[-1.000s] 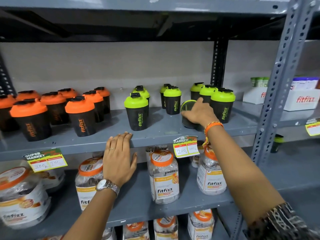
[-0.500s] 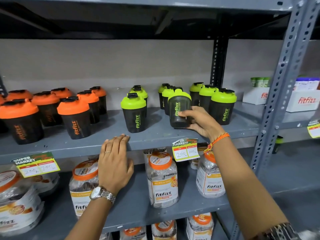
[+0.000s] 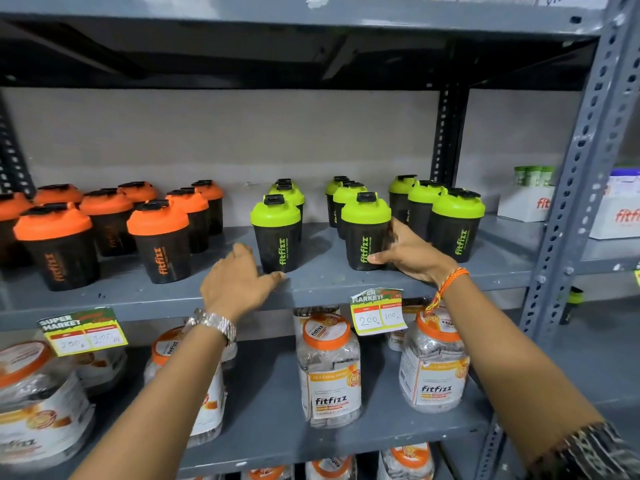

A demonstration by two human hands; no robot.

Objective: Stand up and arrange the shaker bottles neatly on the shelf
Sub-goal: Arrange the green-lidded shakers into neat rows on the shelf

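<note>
The right hand wraps a green-lid bottle from its right side, thumb low on the front by the logo, fingers curled behind. The bottle stands upright on the shelf, at the near end of the middle green column, logo facing out. The left hand is loosely open, fingers together, thumb touching the base of the left green bottle, palm over the shelf edge; it holds nothing.

The step in hand looks like the final seating of the gripped bottle. To do it well, keep the grip low so the tall body does not tip, and slide it along the shelf without lifting. Its base should sit level with the left green bottle and the right green bottle, so the three fronts make one line parallel to the shelf edge. It seems a shade nearer than its neighbours, so a small push away may be all that is wanted. Keep the logo square to the front, and let go by opening the fingers outward, not by dragging them past the bottles just behind. The left hand is placed to nudge its own bottle into the same line. The orange bottles at far left stand upright already, though their rows look looser
</note>
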